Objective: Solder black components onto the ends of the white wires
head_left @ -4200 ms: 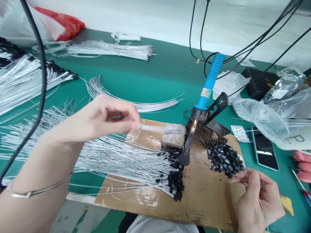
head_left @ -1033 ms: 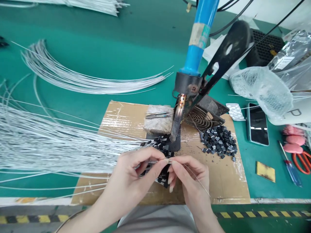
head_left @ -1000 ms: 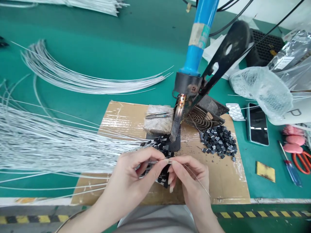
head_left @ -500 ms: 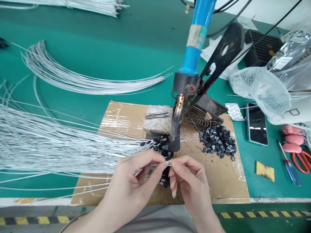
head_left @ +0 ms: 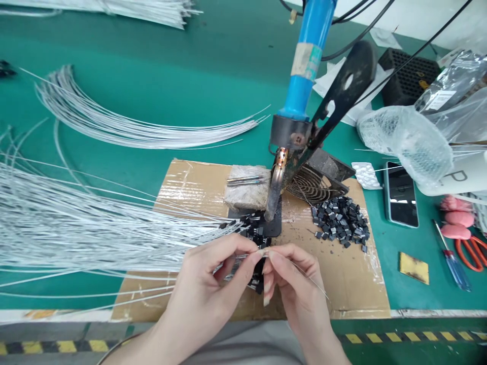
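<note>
My left hand (head_left: 218, 276) is closed in a pinch, thumb against index finger, on a thin wire. Its fingertips almost meet those of my right hand (head_left: 294, 279), also pinched on a thin wire (head_left: 317, 285) whose end sticks out toward the lower right. The exact join between the fingers is too small to make out. Just beyond my hands, a blue-handled soldering iron (head_left: 303, 91) points down in a black stand (head_left: 348, 83). Black connector pieces (head_left: 255, 230) on wire ends lie under and behind my fingers. A large bundle of white wires (head_left: 87, 223) stretches left.
Cardboard (head_left: 194, 187) covers the work spot. On it are a whitish block (head_left: 247, 195) with metal rods, a small round-grilled fan (head_left: 317, 182) and a pile of black pieces (head_left: 340, 223). To the right lie a phone (head_left: 401, 195), yellow sponge (head_left: 414, 267), screwdriver (head_left: 454, 266) and orange-handled scissors (head_left: 472, 252).
Both hands stay pinched at nearly the same spot; my right hand shifts very slightly left. The view itself shifts a little.
</note>
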### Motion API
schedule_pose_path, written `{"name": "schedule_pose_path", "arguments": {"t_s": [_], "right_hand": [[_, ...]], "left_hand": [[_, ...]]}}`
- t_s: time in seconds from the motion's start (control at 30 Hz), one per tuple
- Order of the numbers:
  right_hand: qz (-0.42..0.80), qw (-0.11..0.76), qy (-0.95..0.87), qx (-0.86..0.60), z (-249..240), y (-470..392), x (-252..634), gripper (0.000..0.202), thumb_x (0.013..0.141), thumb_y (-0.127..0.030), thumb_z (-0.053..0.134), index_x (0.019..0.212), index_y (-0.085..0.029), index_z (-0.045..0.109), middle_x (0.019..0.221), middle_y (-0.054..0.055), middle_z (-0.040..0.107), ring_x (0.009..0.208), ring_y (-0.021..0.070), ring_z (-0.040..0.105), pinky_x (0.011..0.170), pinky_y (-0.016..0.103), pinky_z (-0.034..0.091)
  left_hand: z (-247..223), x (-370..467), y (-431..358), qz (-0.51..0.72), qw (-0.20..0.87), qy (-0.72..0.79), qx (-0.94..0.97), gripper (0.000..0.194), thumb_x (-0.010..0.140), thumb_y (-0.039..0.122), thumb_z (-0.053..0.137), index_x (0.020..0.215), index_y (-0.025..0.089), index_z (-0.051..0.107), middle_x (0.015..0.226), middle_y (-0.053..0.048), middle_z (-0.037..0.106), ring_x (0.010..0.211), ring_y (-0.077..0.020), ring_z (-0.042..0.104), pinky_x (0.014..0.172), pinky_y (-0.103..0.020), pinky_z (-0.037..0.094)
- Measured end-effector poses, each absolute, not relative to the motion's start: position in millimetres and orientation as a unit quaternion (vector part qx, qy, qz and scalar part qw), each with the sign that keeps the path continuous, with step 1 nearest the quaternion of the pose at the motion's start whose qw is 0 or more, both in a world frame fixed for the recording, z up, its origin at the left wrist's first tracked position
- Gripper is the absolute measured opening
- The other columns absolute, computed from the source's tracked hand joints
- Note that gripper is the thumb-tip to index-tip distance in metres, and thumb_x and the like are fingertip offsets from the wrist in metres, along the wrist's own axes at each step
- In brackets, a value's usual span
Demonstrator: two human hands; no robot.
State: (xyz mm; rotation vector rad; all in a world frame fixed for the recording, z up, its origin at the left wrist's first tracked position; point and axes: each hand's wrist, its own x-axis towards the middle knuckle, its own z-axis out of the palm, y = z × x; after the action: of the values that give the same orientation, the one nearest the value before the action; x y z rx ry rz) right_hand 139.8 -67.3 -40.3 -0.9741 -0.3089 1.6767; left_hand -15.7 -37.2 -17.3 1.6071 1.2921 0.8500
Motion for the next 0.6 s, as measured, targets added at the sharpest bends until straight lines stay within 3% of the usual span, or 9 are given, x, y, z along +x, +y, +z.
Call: {"name": "schedule_pose_path", "arguments": {"t_s": [0.2,0.47,0.6], "right_hand": [[0.701,0.57,-0.122,-0.411,-39,-65,134,0.019,0.079,-0.038,0.097,0.079,-0.022,0.089,0.063,0.0,0.076,0.046,0.0072,0.065,0.044,0.012,0.059],[0.688,0.582,-0.127,-0.415,-38,-66,130,0.015,0.082,-0.039,0.095,0.084,-0.025,0.089,0.065,-0.001,0.078,0.049,0.0084,0.068,0.051,0.016,0.065],[0.679,0.585,-0.157,-0.415,-39,-66,134,0.018,0.086,-0.043,0.092,0.094,-0.026,0.09,0.077,0.002,0.083,0.059,0.0118,0.075,0.056,0.02,0.069]], "left_hand": [[-18,-12,-39,0.375,0.398,0.524,0.653,0.02,0.097,0.014,0.066,0.082,0.025,0.074,0.064,0.007,0.063,0.052,-0.01,0.046,0.049,-0.022,0.037],[-27,-13,-44,0.371,0.415,0.531,0.639,0.017,0.1,0.018,0.066,0.086,0.025,0.074,0.069,0.005,0.067,0.057,-0.0113,0.054,0.052,-0.023,0.041],[-29,-14,-44,0.365,0.433,0.548,0.616,0.017,0.101,0.024,0.066,0.087,0.023,0.075,0.071,0.003,0.069,0.059,-0.0125,0.057,0.053,-0.024,0.041]]}}
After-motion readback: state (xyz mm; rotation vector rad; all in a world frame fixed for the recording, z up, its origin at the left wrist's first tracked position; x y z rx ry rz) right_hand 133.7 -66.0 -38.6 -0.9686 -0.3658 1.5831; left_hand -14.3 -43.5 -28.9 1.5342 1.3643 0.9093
